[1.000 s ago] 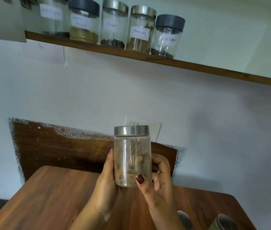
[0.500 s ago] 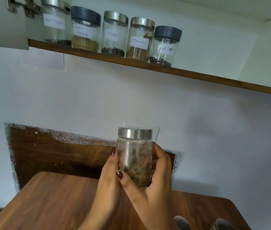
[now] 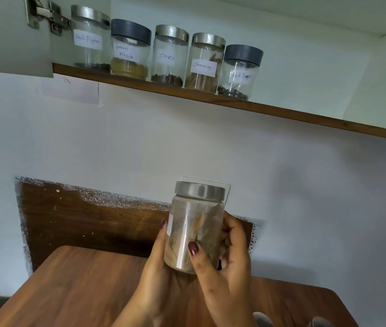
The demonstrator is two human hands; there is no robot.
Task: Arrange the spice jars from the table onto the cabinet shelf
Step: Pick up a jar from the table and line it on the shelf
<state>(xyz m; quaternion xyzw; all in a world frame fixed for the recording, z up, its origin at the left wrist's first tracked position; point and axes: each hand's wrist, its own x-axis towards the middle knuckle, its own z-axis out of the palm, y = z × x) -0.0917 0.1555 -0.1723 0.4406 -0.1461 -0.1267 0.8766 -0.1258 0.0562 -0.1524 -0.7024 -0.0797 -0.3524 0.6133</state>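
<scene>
A clear spice jar (image 3: 195,226) with a steel lid and brown sticks inside is held upright above the wooden table (image 3: 81,286). My left hand (image 3: 161,277) cups its left side and base. My right hand (image 3: 225,265) wraps its right side, thumb across the front. A white label edge shows on the jar's left side. Up on the cabinet shelf (image 3: 281,112) stand several labelled jars in a row: black pepper (image 3: 89,41), garam masala (image 3: 129,50), cloves (image 3: 169,56), cinnamon (image 3: 205,63) and another black pepper (image 3: 239,73).
The shelf right of the last jar is bare. An open cabinet door with a metal hinge (image 3: 45,17) hangs at the upper left. Two more jar lids (image 3: 261,319) peek in at the table's bottom right edge. A wall socket sits behind the held jar.
Both hands have turned the jar, so a label edge now shows at its left. My right hand has slid further around it. The view has tilted upward slightly.
</scene>
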